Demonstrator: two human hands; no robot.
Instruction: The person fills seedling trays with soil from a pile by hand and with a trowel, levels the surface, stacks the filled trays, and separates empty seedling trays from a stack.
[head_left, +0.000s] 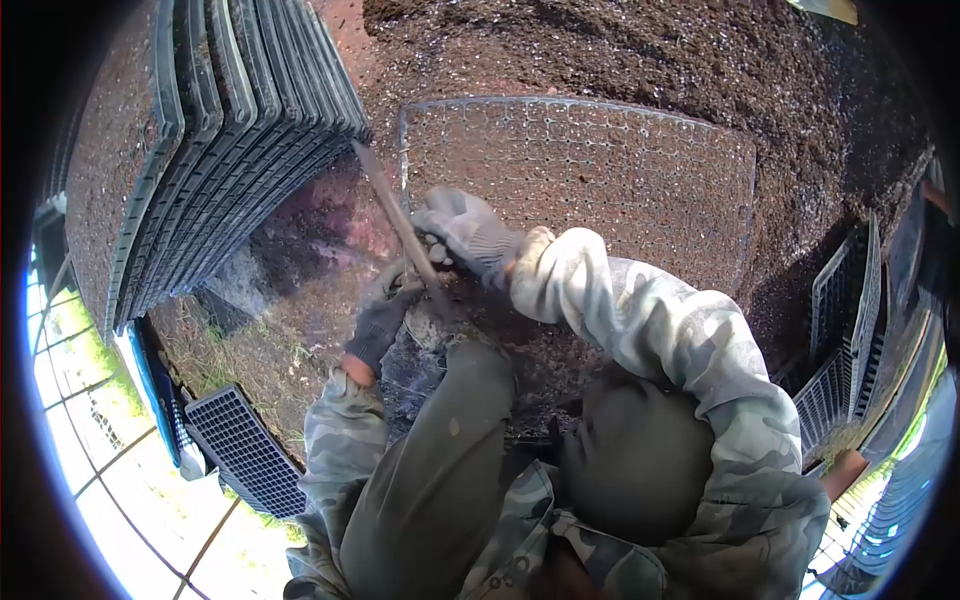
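A long, flat, brownish strip (395, 212), like a scraper or slat, stands tilted between my two gloved hands. Its far end is beside the tray stack, and its near end blurs close to my knee. My left hand (383, 312), in a dark glove, is closed at the strip's lower part. On the strip's other side, my right hand (466, 234), in a grey glove, has its fingers curled near it. Whether those fingers hold anything is hidden. Just beyond the right hand lies a seedling tray (580, 165), its cells filled with dark soil.
A tall stack of black trays (215, 190) leans at the left. Loose potting soil (640, 40) spreads across the back. A black cell tray (243, 450) lies at lower left, with more trays (845, 330) at right. My bent knee (470, 385) is just below my hands.
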